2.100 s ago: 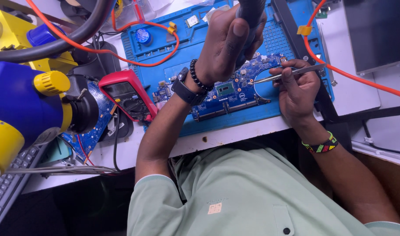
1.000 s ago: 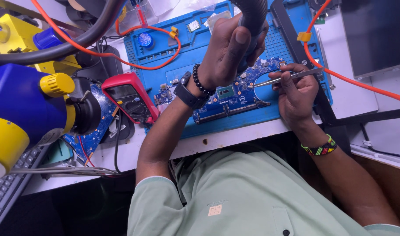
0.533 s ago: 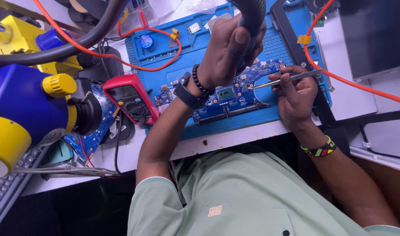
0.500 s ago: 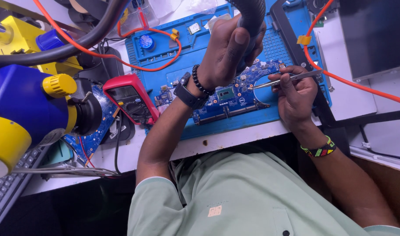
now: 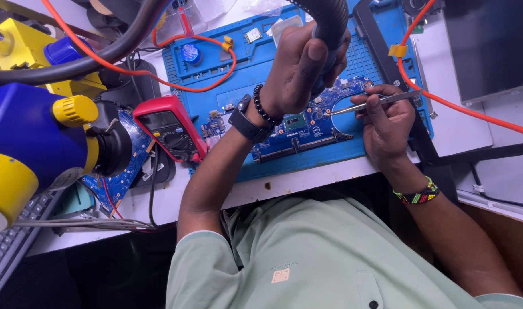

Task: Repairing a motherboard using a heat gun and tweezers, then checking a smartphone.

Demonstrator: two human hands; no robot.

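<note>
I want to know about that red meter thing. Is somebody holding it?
No, the red multimeter lies alone on the bench, while one hand grips a black hot-air handle and the other holds tweezers.

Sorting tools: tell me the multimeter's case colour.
Red multimeter, head view.

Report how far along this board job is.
Done: the circuit board lies bare on the blue mat, with the red multimeter set aside. In hand: the left hand grips the black hot-air handle above the board, and the right hand holds tweezers, tips at the board. Left: both tools are engaged, so the rework looks unfinished. Whether any part is off, I cannot tell.
</note>
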